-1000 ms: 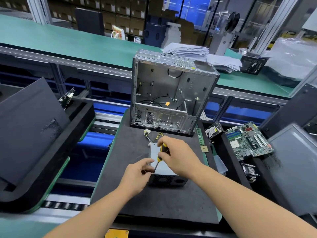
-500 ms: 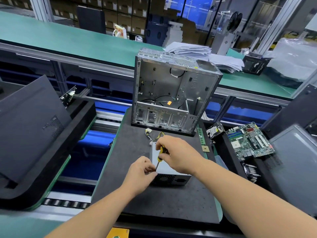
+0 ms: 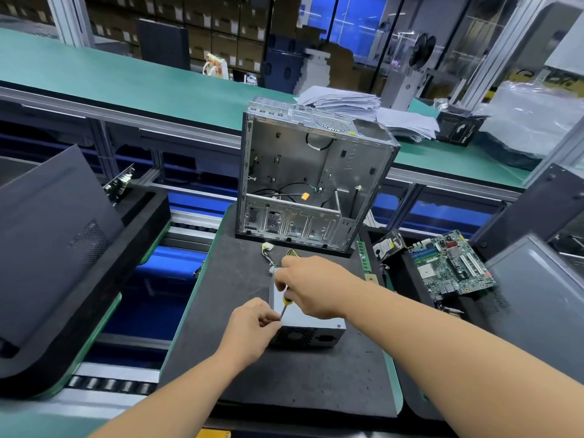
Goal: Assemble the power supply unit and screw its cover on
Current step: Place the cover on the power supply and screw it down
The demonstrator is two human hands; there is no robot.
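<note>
Head view, the only one. One power supply unit sits flat on the black foam mat, just in front of the open PC case and near the person. Its fan face points toward the camera and its long axis runs away from the person toward the case. Its cable bundle trails off the far end.

Right hand is clenched round the one screwdriver, gripping the yellow handle from above. The shaft slants down and toward the person, with the tip at the unit's near-left top corner. Left hand is curled at that same corner, fingertips pinching at the shaft tip. It probably steadies the bit or a screw, but any screw is too small to make out.

Key relation: the screw point lies below and left of the right grip, so the shaft has to stand squarer to the cover before driving. The left hand is nearer the corner, the right hand owns the torque.

Counts: 1 PSU, 1 screwdriver, 1 case, 1 motherboard well to the right, 2 hands, both busy.

Judgement: cover screwing is under way at this corner. Other corners can't be checked.
</note>
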